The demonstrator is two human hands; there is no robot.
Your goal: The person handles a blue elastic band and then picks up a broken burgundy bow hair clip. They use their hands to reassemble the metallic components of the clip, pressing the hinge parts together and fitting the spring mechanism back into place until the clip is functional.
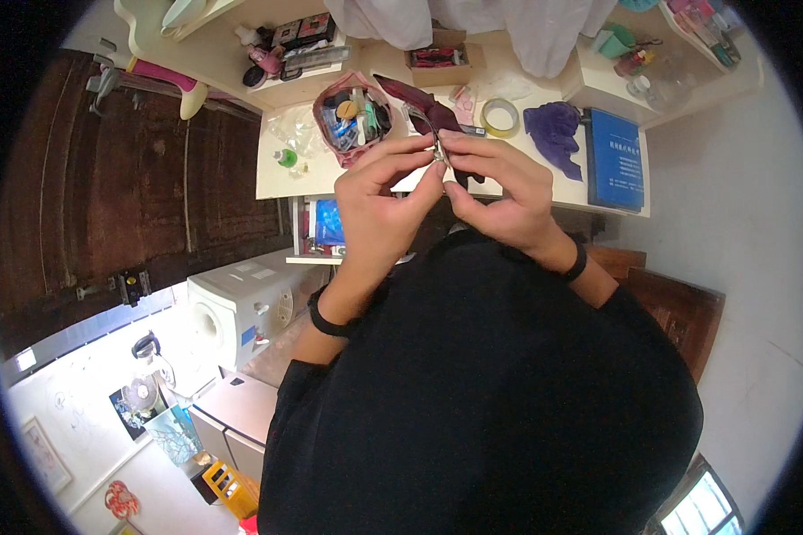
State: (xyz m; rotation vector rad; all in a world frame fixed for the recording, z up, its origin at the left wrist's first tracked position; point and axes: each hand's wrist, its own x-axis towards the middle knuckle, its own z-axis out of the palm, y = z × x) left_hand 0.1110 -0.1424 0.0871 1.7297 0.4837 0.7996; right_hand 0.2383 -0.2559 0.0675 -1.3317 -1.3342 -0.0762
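Black shirt (482,357) nearest; small silvery piece (439,155) finger-pinched by left hand (381,192) and right hand (511,190), equally near; maroon cloth (439,112) beyond, long axis slanted up-left.

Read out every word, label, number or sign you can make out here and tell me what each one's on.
Blue-covered book or folder: a white title line with smaller lines below; I won't copy the wording, and the smaller lines are blurred.
Blue sticker on the white appliance: too small to read.
Maroon fabric: no lettering visible.
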